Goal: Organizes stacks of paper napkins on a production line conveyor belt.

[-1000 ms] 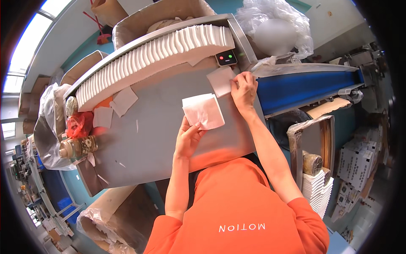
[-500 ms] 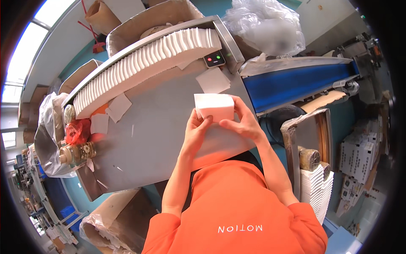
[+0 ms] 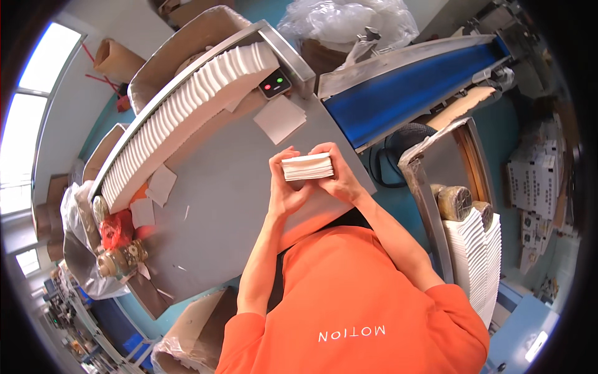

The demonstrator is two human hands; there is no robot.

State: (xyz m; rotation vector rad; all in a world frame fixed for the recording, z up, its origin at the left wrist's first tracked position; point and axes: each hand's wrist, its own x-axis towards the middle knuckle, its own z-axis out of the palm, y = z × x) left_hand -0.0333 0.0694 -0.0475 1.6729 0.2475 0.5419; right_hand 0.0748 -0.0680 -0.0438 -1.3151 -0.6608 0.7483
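A short stack of white paper napkins (image 3: 308, 167) is held up over the grey table (image 3: 215, 193), its layered edges turned toward me. My left hand (image 3: 285, 184) grips the stack's left end, and my right hand (image 3: 339, 174) is closed on its right end. Just beyond my hands, a few loose white sheets (image 3: 280, 119) lie flat on the table. A long row of white napkins (image 3: 187, 118) stands on edge along the table's far left side. A small black control box (image 3: 274, 83) with red and green lights sits at the row's right end.
To the right runs a blue conveyor belt (image 3: 411, 93). At the table's left end are a red plastic bag (image 3: 116, 230) and a bottle (image 3: 118, 258). More white stacks (image 3: 468, 262) stand at my right beside a metal frame (image 3: 430, 206). A cardboard box (image 3: 199, 330) sits below left.
The stack has turned in my hands, from its broad white face showing to its layered edges showing. My fingers now wrap both ends. The view has swung somewhat to the right.
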